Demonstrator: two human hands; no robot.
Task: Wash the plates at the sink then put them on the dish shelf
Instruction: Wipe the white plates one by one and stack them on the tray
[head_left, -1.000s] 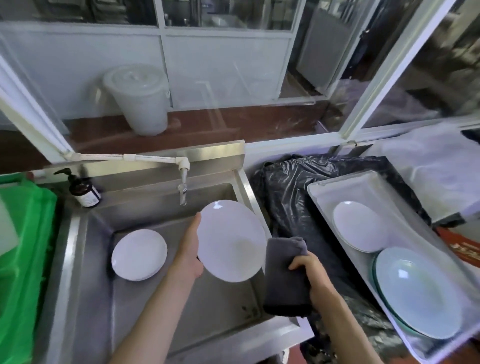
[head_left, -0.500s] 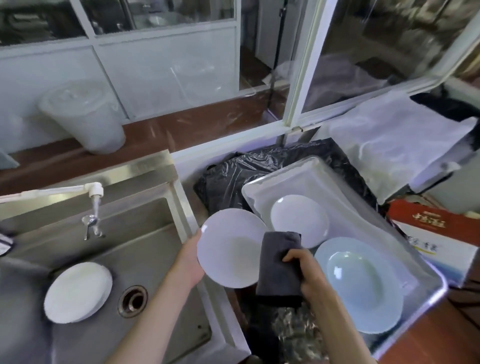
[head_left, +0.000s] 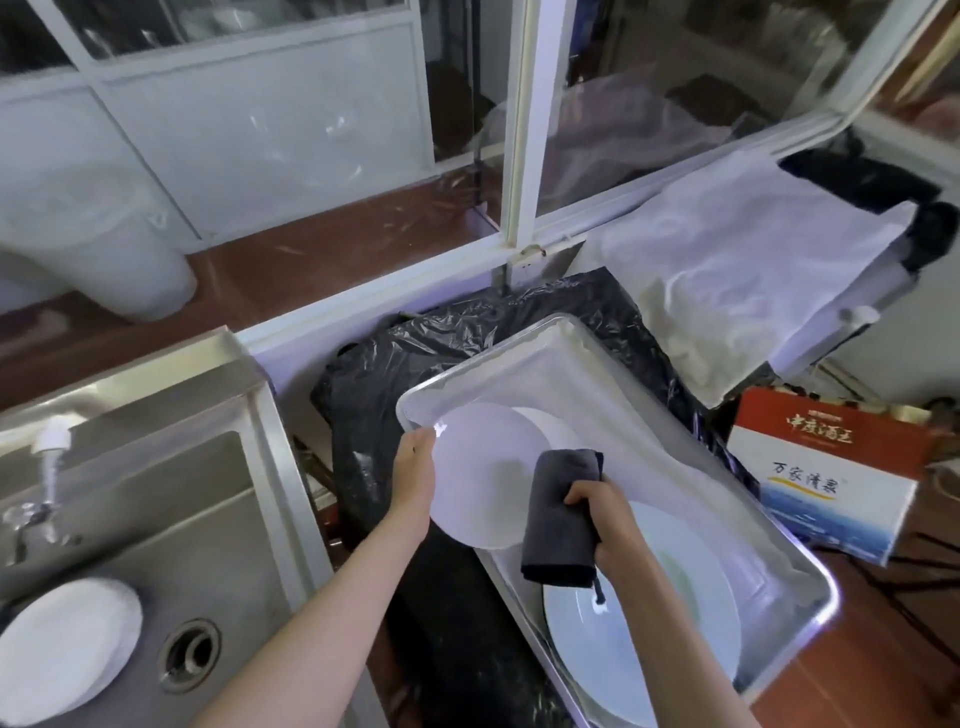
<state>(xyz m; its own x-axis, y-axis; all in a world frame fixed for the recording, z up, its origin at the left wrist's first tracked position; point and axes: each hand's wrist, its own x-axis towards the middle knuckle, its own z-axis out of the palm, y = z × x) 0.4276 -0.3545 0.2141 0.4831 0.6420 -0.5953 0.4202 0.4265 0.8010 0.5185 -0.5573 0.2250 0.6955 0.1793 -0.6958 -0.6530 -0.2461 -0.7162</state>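
My left hand (head_left: 413, 475) grips a white plate (head_left: 483, 473) by its left rim and holds it tilted over the near-left corner of the metal tray (head_left: 576, 358). Behind it in the tray lies another white plate (head_left: 553, 428), mostly hidden. My right hand (head_left: 605, 514) grips a folded grey cloth (head_left: 558, 512) beside the held plate, above a large pale plate (head_left: 675, 623) in the tray. A stack of white plates (head_left: 65, 647) lies in the steel sink (head_left: 218, 525) at the lower left.
A tap (head_left: 49, 460) hangs over the sink's back left. Black plastic sheeting (head_left: 374, 379) covers the counter between sink and tray. A red and white box (head_left: 831, 473) stands right of the tray, with a white cloth (head_left: 737, 270) behind it. Windows run along the back.
My left hand has carried the white plate rightward from over the sink to over the tray. My right hand with the cloth moved along with it. The view has swung right.
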